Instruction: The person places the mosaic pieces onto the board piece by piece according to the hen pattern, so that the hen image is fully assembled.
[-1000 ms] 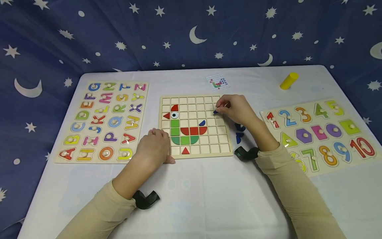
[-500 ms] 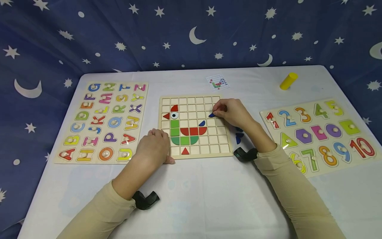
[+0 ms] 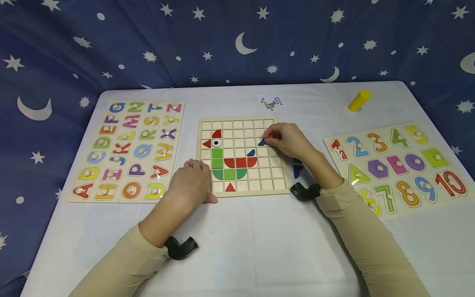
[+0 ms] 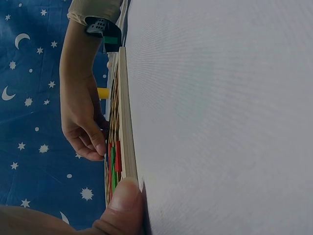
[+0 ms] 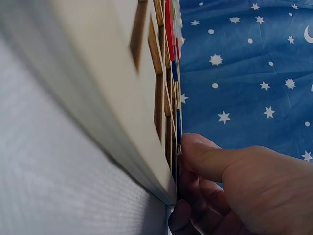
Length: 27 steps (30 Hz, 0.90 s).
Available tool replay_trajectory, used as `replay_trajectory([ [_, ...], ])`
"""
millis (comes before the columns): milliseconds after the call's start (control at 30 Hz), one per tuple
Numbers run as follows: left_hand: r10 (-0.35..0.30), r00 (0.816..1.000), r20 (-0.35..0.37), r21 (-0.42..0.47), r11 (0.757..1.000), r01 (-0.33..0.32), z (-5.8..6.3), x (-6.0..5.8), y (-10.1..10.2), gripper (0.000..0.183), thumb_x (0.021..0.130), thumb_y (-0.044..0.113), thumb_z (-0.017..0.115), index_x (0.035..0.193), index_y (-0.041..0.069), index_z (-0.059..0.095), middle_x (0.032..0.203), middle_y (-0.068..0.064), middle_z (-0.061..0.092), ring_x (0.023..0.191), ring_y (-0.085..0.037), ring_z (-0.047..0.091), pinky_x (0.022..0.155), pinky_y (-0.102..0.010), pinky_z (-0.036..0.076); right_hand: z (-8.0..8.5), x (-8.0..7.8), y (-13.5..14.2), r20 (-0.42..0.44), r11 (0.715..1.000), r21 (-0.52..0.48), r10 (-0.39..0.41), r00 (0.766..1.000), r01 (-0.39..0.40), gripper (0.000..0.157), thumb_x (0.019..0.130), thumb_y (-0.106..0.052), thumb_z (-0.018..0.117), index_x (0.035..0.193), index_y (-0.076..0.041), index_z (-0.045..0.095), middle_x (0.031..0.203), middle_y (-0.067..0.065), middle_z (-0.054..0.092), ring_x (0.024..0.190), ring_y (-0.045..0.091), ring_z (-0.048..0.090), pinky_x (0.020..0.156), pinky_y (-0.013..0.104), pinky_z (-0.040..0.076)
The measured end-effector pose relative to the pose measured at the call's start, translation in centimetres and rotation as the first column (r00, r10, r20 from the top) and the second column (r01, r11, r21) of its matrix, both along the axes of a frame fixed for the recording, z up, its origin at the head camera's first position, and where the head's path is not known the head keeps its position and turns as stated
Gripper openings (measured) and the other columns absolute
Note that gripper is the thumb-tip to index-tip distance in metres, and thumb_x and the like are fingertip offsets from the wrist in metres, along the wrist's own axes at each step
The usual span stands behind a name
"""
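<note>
A square wooden grid board (image 3: pixel 243 195) lies mid-table, with red, green and blue pieces and an eye tile forming a bird in its cells. My right hand (image 3: pixel 285 140) pinches a small blue puzzle piece (image 3: pixel 261 142) between thumb and fingertips, over a cell in the upper right of the grid. Down and left of it, a blue quarter-round piece (image 3: pixel 251 152) sits in its cell. My left hand (image 3: pixel 191 180) grips the board's lower left corner; in the left wrist view its thumb (image 4: pixel 125 196) presses against the front edge.
More blue pieces (image 3: pixel 297 171) lie on the table right of the grid, partly behind the right wrist. A small picture card (image 3: pixel 271 102) lies behind it. An alphabet board (image 3: pixel 126 156) is left, a number board (image 3: pixel 400 169) right, and a yellow cylinder (image 3: pixel 359 101) back right.
My right hand has moved slightly left and down with the blue piece, from near the grid's right edge to a cell inward; lately the piece has only turned slightly. The left hand stays put.
</note>
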<state>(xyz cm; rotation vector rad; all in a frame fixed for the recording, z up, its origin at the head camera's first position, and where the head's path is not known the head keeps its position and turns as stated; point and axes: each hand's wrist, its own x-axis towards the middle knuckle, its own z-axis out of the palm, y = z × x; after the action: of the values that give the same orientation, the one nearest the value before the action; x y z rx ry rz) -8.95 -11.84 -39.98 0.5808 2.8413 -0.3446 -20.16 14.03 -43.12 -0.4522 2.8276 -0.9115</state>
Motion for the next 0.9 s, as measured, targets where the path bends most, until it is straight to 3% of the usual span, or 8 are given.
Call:
replay_trajectory([
  [300,-0.010,1.000,0.004,-0.023,1.000,0.010,0.1,-0.1,-0.1,0.098,0.070,0.061,0.071,0.126,-0.017,0.048,0.123,-0.037,0.054,0.113,-0.044,0.058,0.083,-0.045,0.055,0.2,-0.2,0.0,-0.016,0.999,0.017,0.046,0.999,-0.046,0.012,0.089,-0.019,0.067,0.097,-0.011,0.069,0.090,0.005,0.066,0.078,0.018,0.055,0.075,0.031,0.045],
  [500,0.003,1.000,0.018,0.001,1.000,-0.003,0.0,0.0,-0.1,0.100,0.071,0.061,0.070,0.127,-0.017,0.046,0.124,-0.036,0.053,0.115,-0.044,0.057,0.085,-0.046,0.055,1.5,-0.7,1.9,-0.002,0.999,0.026,0.045,0.999,-0.045,0.016,0.090,-0.020,0.065,0.102,-0.011,0.068,0.093,0.006,0.065,0.078,0.020,0.056,0.066,0.029,0.044],
  [633,0.002,1.000,0.020,0.015,1.000,-0.003,0.0,0.0,-0.1,0.099,0.071,0.060,0.071,0.128,-0.017,0.046,0.124,-0.036,0.053,0.115,-0.045,0.056,0.086,-0.046,0.054,2.5,-0.9,4.5,0.095,0.994,0.110,0.014,0.995,-0.024,0.014,0.089,-0.018,0.066,0.101,-0.010,0.068,0.089,0.006,0.062,0.077,0.021,0.053,0.063,0.029,0.042],
  [767,0.001,1.000,0.021,0.021,1.000,-0.001,0.0,0.0,-0.1,0.098,0.070,0.059,0.072,0.127,-0.017,0.047,0.123,-0.036,0.053,0.114,-0.045,0.056,0.086,-0.047,0.054,3.0,-0.8,6.4,0.235,0.975,0.200,0.051,0.971,-0.100,0.012,0.088,-0.018,0.068,0.097,-0.010,0.066,0.080,0.004,0.059,0.075,0.019,0.050,0.065,0.031,0.039],
  [900,-0.004,1.000,0.021,0.023,1.000,0.004,0.0,0.0,-0.1,0.097,0.071,0.058,0.072,0.126,-0.017,0.047,0.122,-0.036,0.054,0.113,-0.045,0.057,0.085,-0.047,0.054,3.4,-0.7,7.1,0.301,0.957,0.243,0.081,0.950,-0.159,0.011,0.087,-0.018,0.069,0.094,-0.010,0.065,0.076,0.004,0.055,0.075,0.019,0.049,0.064,0.031,0.037],
])
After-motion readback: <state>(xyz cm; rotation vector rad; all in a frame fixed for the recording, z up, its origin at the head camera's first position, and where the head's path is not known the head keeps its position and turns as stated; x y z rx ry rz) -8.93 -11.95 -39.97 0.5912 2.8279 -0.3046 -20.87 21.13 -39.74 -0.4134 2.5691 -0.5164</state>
